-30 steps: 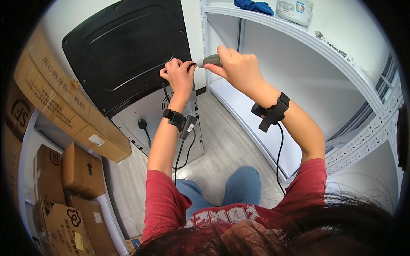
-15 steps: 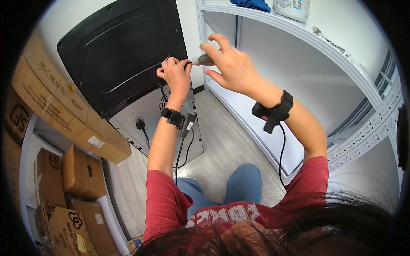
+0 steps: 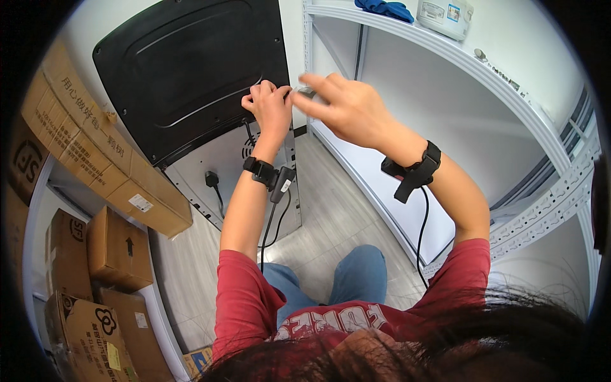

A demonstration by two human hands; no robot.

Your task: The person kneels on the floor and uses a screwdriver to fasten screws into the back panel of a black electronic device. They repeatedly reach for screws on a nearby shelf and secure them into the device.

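My left hand [image 3: 270,108] is raised to the right edge of a black panel [image 3: 191,70] on the back of an upright appliance. Its thumb and fingertips pinch together at a small dark piece that I cannot make out. Just to the right, my right hand [image 3: 347,105] is at a screwdriver with a grey-green handle [image 3: 306,93], which is mostly hidden by the fingers. The tool lies sideways, its tip end toward the left fingertips. The right fingertips are blurred. Below the panel is a grey metal back plate [image 3: 191,181] with a black plug [image 3: 211,179] and cord.
At the left, a tall cardboard carton [image 3: 114,146] leans beside the appliance. Smaller boxes [image 3: 119,248] sit on a shelf at the lower left. To the right runs a white metal shelf [image 3: 407,28] bearing a blue cloth [image 3: 386,9] and a white appliance [image 3: 444,17]. Cables hang from both wrist straps.
The right fingers, spread around the screwdriver handle before, have come down and closed in over it. The left hand stays pinched at the panel edge. The whole view has shifted slightly.
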